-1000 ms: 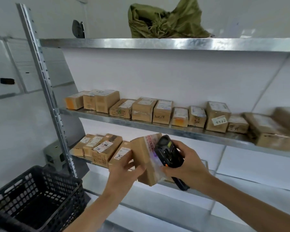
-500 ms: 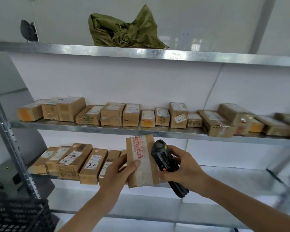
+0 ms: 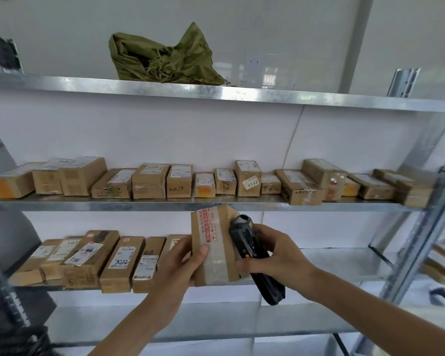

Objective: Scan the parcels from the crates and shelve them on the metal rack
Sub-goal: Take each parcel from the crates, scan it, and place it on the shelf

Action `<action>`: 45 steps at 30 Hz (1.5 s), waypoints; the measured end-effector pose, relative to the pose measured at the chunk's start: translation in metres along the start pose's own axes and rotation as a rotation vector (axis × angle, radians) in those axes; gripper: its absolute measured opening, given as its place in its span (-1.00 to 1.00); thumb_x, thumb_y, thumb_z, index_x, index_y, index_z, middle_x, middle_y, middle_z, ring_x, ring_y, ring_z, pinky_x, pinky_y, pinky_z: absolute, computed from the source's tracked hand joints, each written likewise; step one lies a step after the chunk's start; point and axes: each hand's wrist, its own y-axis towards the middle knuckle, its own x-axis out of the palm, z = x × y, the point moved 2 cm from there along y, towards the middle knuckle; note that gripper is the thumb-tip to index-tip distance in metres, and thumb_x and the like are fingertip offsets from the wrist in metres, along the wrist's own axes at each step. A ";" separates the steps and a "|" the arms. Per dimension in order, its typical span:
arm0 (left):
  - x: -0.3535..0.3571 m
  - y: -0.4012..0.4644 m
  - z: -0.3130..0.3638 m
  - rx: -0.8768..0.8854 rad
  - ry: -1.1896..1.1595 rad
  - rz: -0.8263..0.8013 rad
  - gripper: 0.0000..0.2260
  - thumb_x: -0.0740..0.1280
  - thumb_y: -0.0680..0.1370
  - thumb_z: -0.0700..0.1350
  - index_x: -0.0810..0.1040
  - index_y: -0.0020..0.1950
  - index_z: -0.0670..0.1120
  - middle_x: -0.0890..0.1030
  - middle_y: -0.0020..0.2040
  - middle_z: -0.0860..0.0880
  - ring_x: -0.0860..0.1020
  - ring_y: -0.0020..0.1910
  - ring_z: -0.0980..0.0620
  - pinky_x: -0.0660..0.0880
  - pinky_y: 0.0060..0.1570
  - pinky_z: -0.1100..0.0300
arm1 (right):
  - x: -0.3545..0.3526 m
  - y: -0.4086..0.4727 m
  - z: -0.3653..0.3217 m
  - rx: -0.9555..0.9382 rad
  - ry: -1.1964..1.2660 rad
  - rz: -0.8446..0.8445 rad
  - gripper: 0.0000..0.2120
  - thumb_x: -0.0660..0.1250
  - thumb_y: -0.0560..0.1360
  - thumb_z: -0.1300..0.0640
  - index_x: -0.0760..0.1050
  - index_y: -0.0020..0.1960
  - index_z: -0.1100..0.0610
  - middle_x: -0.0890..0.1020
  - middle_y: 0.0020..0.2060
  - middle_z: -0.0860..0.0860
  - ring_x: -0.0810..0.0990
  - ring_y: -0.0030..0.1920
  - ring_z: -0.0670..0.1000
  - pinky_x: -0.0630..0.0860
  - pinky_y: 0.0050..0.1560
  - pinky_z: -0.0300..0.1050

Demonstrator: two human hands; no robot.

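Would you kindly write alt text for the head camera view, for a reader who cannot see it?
A person's left hand holds a taped cardboard parcel upright while the right hand grips a black handheld scanner against its side, in front of a metal rack. Two shelves carry rows of labelled cardboard boxes; a crumpled green bag lies on the top shelf.

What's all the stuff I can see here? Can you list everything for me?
Held parcel: one, brown cardboard with red-printed tape, upright in front of the lower shelf.
Scanner: one, black, against the held parcel's right side.
Middle-shelf parcels: roughly sixteen, brown, in a row along the shelf.
Lower-shelf parcels: about seven, brown, at the left end.
Sack: one, olive green, crumpled on the top shelf.
Metal rack: one, silver, against a white wall.
Crate: one, black, bottom left corner, mostly cut off.
Left hand: grips the held parcel.
Right hand: grips the scanner.
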 end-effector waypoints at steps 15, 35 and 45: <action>0.091 0.021 0.003 0.032 0.209 0.032 -0.68 0.40 0.53 0.12 0.56 0.28 0.23 0.67 0.11 0.21 0.65 0.08 0.15 0.62 -0.18 0.24 | -0.091 -0.032 0.033 0.002 0.000 0.147 -0.42 0.69 0.29 0.15 0.58 0.23 -0.14 0.70 -0.01 -0.21 0.64 0.05 -0.15 0.56 -0.01 -0.32; 0.196 0.055 -0.028 -0.200 -0.207 0.017 -0.67 0.31 0.64 -0.05 0.53 0.37 -0.12 0.69 0.19 -0.15 0.66 0.19 -0.14 0.58 0.17 -0.11 | -0.192 -0.044 0.068 0.053 0.132 0.071 -0.59 0.63 0.38 0.14 0.64 0.18 -0.07 0.72 -0.05 -0.07 0.69 -0.01 -0.05 0.55 0.01 -0.24; 0.215 0.056 -0.033 -0.041 0.069 0.010 -0.74 0.34 0.62 -0.19 0.61 0.30 -0.05 0.70 0.17 -0.02 0.70 0.09 -0.02 0.66 0.00 0.04 | -0.219 -0.042 0.080 0.026 0.042 0.092 -0.52 0.64 0.37 0.16 0.59 0.21 -0.11 0.72 -0.02 -0.14 0.66 0.04 -0.16 0.53 -0.06 -0.39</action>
